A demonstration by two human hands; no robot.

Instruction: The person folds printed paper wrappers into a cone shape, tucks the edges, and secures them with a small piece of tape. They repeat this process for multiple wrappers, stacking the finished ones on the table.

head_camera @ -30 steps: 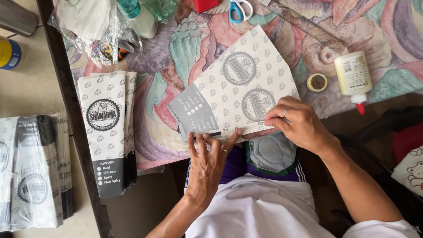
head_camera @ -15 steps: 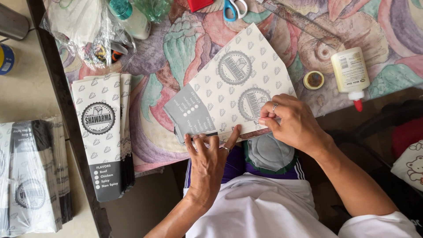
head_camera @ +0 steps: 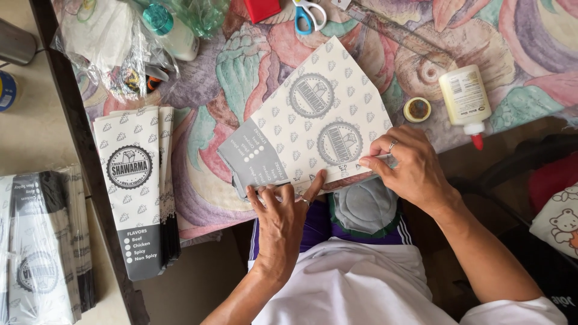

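Observation:
A flat printed paper sheet [head_camera: 313,120], white with round grey emblems and a grey end panel, lies at the near edge of the patterned tablecloth [head_camera: 241,78]. My left hand [head_camera: 283,216] presses its fingertips on the sheet's near grey corner. My right hand [head_camera: 409,165], with a ring on one finger, pinches the sheet's right near edge between thumb and fingers. A stack of finished narrow paper sleeves [head_camera: 135,186] lies to the left of the sheet.
A white glue bottle [head_camera: 465,99] with a red tip and a small yellow cap [head_camera: 416,109] lie right of the sheet. Blue-handled scissors [head_camera: 308,13], a ruler and a plastic bag [head_camera: 120,42] sit at the far side. More bundled sleeves [head_camera: 36,241] rest at far left.
Both hands stay on the sheet's near edge; the right hand's fingers have shifted slightly along it. The view has drifted a little.

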